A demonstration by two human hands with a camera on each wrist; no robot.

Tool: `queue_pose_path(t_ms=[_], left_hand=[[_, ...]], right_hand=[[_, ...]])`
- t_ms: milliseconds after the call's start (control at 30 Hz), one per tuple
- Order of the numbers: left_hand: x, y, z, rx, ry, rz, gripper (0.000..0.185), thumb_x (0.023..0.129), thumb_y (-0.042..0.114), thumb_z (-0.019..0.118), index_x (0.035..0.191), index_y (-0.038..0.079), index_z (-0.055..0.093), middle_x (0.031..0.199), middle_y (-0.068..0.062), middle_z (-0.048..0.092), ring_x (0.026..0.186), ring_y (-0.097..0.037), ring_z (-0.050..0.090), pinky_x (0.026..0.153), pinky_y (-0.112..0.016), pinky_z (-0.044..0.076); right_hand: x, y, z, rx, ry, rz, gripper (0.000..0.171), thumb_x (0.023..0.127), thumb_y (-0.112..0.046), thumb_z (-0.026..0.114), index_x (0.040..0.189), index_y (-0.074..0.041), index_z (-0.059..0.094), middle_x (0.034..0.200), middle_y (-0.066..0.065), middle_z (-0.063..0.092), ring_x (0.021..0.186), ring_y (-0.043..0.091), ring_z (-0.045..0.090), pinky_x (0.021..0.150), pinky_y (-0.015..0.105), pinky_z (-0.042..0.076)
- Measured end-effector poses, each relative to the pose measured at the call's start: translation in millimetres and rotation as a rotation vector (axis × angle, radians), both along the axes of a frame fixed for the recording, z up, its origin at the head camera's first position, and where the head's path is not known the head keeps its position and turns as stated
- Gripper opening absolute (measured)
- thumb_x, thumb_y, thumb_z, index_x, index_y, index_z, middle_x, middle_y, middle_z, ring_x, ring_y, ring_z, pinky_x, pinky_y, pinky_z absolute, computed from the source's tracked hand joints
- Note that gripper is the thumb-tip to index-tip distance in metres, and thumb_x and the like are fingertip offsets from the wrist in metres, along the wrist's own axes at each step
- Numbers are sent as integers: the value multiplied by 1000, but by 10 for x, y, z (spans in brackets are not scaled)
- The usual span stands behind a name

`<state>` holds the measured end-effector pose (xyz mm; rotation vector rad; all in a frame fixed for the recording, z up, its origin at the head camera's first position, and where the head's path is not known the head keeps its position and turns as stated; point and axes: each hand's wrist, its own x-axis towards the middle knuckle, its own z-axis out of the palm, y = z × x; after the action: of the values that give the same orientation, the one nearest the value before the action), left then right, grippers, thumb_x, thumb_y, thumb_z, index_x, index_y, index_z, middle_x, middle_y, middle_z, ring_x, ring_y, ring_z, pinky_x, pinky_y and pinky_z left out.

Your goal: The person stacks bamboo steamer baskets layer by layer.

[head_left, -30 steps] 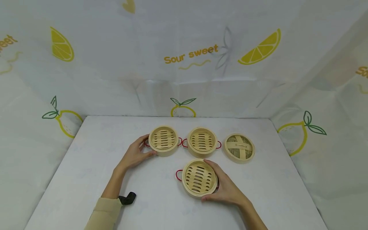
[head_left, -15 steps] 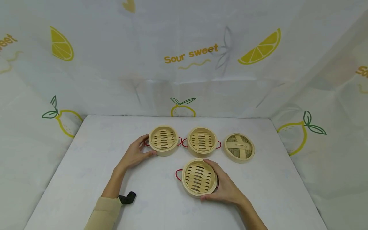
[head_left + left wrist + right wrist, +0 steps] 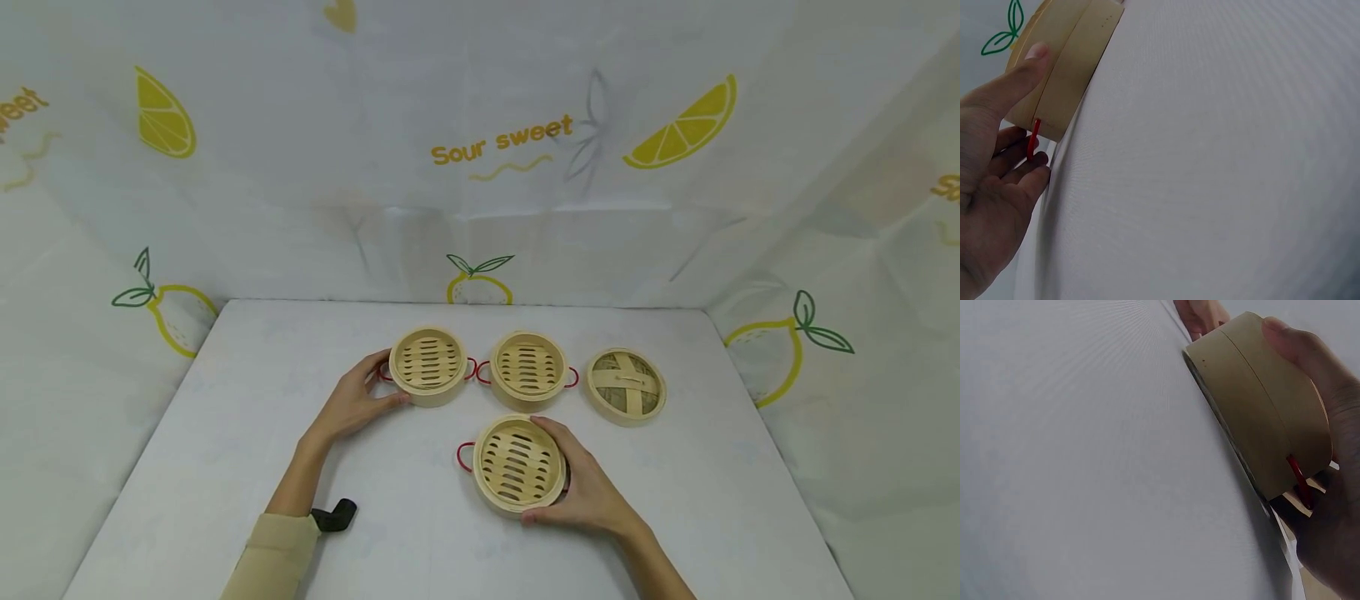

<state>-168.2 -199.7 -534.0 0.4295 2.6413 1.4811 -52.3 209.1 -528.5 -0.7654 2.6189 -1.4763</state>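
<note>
Left hand: my left hand (image 3: 352, 406) reaches to 12 o'clock, thumb and fingers curled round the left steamer basket (image 3: 428, 365).
Right hand: my right hand (image 3: 590, 492) cups the near steamer basket (image 3: 519, 464) from 3 o'clock on the surface (image 3: 225, 433).

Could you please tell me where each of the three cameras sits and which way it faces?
Head: worn high, looks forward and down at the table; both forearms show.
Left wrist: low beside the left hand, facing the far-left steamer basket.
Right wrist: low beside the right hand, facing the near steamer basket.
Shared: head also shows both baskets and hands.
</note>
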Motion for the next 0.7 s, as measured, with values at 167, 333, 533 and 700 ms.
queue_pose_path(t_ms=[167,333,533,700], left_hand=[[-10,3,-6,-8,11,-4,95,88,29,94,163,1,43,168,-21,48,159,-41,44,130,-49,43],[-14,3,-6,-13,17,-1,95,88,29,94,163,1,44,167,-21,48,158,-41,45,130,-49,44],[-11,19,15,-28,22,-1,95,87,31,94,163,1,44,167,-22,49,158,-41,45,130,-50,44],[0,21,20,-39,32,3,95,88,30,94,163,0,44,166,-23,49,158,-43,46,129,-53,45]], right_hand=[[-10,-11,30,3,6,-5,130,62,-47,107,168,-18,37,164,3,51,153,12,50,128,9,30],[-44,-25,103,5,20,3,131,62,-48,107,167,-14,37,165,3,50,154,11,49,128,9,30],[-77,-39,198,16,25,-1,131,63,-48,107,169,-20,35,166,2,50,153,11,49,128,9,31],[-104,-60,243,38,26,-9,131,62,-50,106,169,-24,35,165,0,50,152,10,50,128,10,32]])
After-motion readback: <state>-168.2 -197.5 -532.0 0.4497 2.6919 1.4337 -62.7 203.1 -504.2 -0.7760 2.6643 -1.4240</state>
